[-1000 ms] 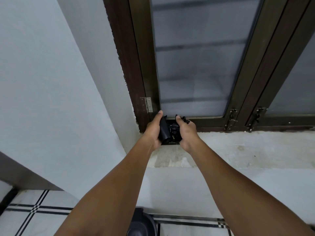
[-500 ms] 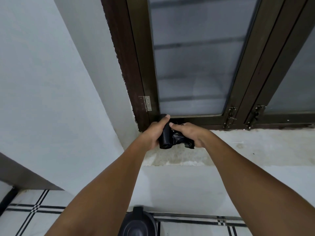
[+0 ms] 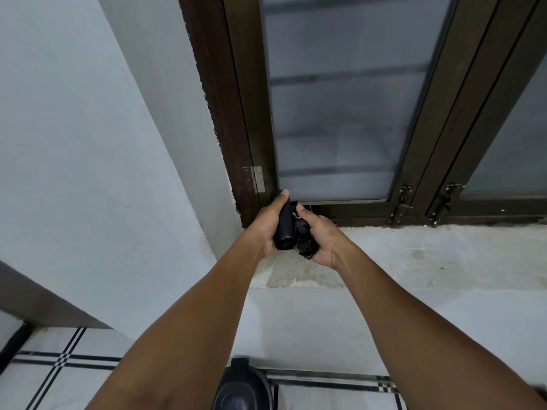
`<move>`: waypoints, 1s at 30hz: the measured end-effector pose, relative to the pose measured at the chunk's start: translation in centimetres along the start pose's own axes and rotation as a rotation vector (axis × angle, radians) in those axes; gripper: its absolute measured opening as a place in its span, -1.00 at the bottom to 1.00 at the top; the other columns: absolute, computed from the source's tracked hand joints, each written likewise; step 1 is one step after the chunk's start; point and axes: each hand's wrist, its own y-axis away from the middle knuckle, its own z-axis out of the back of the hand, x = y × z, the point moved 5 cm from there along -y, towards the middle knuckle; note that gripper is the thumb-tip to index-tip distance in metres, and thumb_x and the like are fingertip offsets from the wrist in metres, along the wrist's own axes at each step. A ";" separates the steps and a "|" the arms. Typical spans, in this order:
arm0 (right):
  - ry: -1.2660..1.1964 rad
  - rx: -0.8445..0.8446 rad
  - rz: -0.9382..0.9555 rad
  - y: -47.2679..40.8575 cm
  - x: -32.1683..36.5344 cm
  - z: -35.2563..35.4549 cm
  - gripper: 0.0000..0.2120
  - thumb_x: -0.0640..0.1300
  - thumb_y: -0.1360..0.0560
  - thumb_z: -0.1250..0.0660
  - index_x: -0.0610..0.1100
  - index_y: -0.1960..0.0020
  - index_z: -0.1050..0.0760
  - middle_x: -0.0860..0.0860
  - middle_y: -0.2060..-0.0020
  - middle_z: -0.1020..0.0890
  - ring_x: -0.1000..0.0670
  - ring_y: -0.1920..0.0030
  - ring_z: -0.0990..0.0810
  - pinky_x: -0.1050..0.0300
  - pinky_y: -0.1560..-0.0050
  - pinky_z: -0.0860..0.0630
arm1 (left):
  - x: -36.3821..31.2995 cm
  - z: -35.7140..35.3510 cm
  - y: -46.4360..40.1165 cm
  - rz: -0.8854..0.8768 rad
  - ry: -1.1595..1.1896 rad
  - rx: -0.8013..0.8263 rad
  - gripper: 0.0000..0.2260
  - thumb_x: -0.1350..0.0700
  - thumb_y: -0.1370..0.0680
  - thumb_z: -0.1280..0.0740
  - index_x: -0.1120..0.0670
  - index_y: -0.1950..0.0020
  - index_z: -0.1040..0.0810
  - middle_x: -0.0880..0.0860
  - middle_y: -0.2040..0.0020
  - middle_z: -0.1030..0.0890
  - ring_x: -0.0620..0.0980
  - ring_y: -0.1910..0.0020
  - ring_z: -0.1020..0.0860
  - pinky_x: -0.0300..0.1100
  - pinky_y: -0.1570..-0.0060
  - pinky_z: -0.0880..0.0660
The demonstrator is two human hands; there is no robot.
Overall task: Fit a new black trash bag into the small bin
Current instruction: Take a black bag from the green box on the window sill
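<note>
From my feed: a dark-framed window [image 3: 334, 113] with frosted panes above a stained concrete sill [image 3: 414, 255], beside a white wall [image 3: 74, 143].

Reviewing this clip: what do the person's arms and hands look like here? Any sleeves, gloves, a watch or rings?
Both forearms are bare up to the frame's bottom edge, with no sleeve in view. The left hand and right hand are ungloved. No watch, bracelet or wrist strap shows on either wrist. No ring shows on the visible fingers, though some are hidden. Fingernails look short and unpainted.
</note>
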 end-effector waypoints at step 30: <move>0.501 0.091 0.041 1.6 1.8 0.8 -0.64 0.04 -0.61 -0.37 -0.27 -0.13 -0.61 -0.29 0.01 -0.69 -0.14 0.02 -0.65 -0.04 -0.04 -0.59 | -0.1 -0.1 2.0 -0.001 0.030 -0.128 -0.41 -0.28 -0.54 -0.38 0.17 -0.33 -0.56 0.25 -0.18 -0.69 0.24 -0.08 -0.71 0.14 0.04 -0.66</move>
